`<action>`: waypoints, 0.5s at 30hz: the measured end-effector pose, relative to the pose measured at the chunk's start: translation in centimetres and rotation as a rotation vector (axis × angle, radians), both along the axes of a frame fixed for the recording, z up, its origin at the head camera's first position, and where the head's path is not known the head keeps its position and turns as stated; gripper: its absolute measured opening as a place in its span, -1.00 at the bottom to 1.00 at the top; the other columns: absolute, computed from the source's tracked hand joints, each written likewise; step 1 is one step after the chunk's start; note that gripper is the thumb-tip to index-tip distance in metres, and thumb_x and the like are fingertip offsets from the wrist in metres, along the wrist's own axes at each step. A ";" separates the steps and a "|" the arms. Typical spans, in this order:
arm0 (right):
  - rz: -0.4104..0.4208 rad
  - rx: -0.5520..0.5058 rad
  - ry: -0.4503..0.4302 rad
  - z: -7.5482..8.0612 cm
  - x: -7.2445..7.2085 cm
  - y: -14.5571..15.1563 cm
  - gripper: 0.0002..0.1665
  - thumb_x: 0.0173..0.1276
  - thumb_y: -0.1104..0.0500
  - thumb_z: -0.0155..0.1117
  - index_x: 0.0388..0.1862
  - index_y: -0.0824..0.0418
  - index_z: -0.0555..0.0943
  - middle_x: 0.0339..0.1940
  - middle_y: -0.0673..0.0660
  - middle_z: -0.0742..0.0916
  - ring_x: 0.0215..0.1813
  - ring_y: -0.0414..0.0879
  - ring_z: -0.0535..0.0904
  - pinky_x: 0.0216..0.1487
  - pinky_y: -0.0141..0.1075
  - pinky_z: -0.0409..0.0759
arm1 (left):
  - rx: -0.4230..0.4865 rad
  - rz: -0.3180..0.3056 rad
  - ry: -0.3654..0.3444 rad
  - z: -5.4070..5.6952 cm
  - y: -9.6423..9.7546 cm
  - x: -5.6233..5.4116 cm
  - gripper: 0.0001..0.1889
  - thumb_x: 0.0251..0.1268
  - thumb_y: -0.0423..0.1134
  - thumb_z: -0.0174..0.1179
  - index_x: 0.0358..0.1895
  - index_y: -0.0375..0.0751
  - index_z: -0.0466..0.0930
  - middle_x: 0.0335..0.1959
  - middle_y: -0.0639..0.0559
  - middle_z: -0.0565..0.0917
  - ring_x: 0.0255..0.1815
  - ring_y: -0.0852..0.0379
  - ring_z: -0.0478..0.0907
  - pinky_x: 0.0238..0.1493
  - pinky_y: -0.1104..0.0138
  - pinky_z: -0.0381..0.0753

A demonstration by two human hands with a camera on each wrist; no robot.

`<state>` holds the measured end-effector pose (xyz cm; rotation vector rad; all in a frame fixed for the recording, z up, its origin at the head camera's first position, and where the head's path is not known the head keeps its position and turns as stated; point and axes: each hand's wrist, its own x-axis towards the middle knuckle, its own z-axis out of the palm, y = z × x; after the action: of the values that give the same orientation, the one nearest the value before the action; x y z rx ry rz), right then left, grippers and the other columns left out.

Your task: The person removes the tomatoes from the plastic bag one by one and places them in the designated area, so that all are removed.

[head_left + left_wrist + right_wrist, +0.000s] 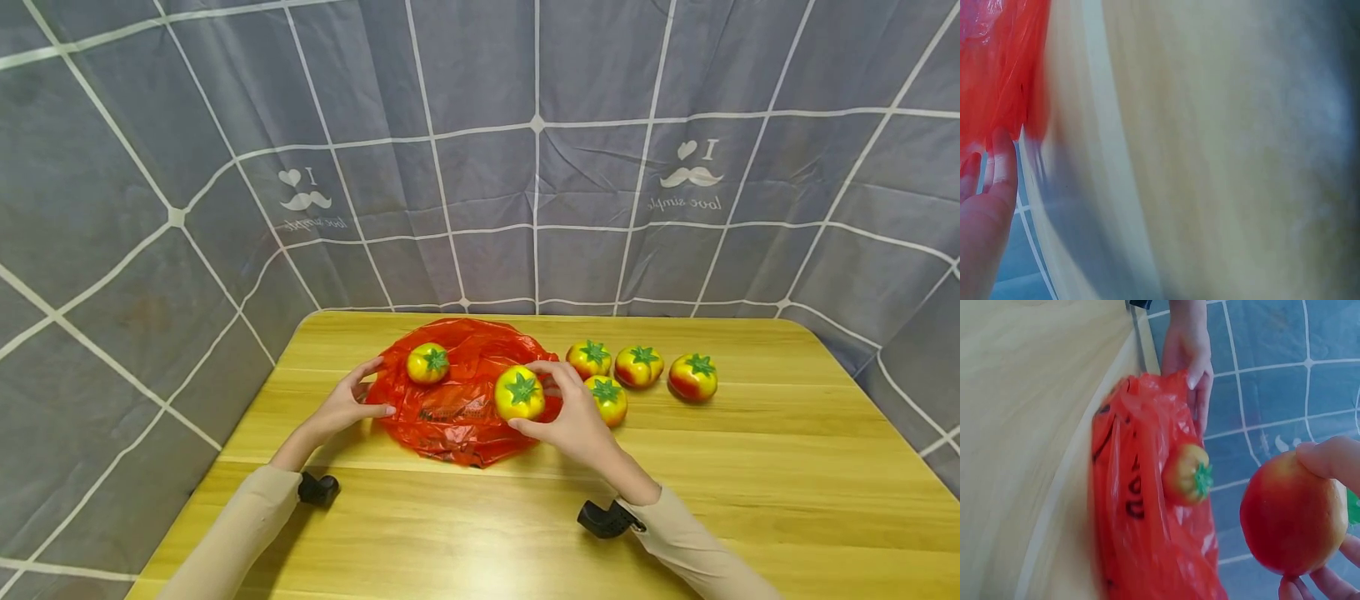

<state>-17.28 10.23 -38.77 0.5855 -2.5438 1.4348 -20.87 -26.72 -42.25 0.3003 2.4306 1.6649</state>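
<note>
A red plastic bag (457,433) lies spread on the wooden table, with one yellow-red tomato (427,364) sitting in it. My right hand (573,417) holds another tomato (520,393) between thumb and fingers over the bag's right side. From the right wrist view, the red underside of the held tomato (1291,515) shows, apart from the bag. At the bag's left edge is my left hand (341,412), thumb and fingers spread apart and touching the plastic. The left wrist view shows its fingers (1004,156) fairly straight against the red film.
Several more tomatoes stand to the right of the bag: a near one (606,402) beside my right hand, others behind it, and one (692,377) farthest right. A grey curtain (480,183) with white lines hangs behind the table (750,475).
</note>
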 end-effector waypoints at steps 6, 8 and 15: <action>-0.020 0.035 0.069 0.3 -0.1 2.0 -0.14 -0.11 0.10 0.63 0.20 0.17 0.45 0.07 0.13 0.53 -0.01 -0.01 0.57 0.04 -0.10 0.63 | 0.000 0.001 0.000 0.0 0.1 -0.1 -0.05 0.09 -0.35 0.36 0.50 -0.32 -0.06 0.48 -0.35 0.08 0.34 -0.39 0.27 0.27 -0.10 0.40; -0.028 0.036 0.089 0.3 -0.1 2.7 -0.14 -0.12 0.11 0.64 0.19 0.19 0.45 0.07 0.14 0.54 0.00 -0.01 0.57 0.03 -0.07 0.63 | -0.001 0.001 0.000 0.0 0.1 0.0 -0.05 0.09 -0.35 0.36 0.50 -0.33 -0.06 0.49 -0.35 0.07 0.34 -0.40 0.28 0.28 -0.11 0.38; -0.081 0.043 0.121 0.4 0.1 4.9 -0.14 -0.15 0.13 0.65 0.17 0.19 0.46 0.08 0.14 0.55 0.04 -0.03 0.53 0.01 -0.08 0.64 | 0.001 -0.008 0.006 -0.2 0.0 0.0 -0.05 0.10 -0.34 0.36 0.50 -0.33 -0.06 0.48 -0.36 0.07 0.34 -0.39 0.28 0.27 0.05 0.45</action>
<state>-17.18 15.10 -38.34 0.5512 -2.4796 1.2808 -20.83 -26.73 -42.43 0.3152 2.4298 1.6652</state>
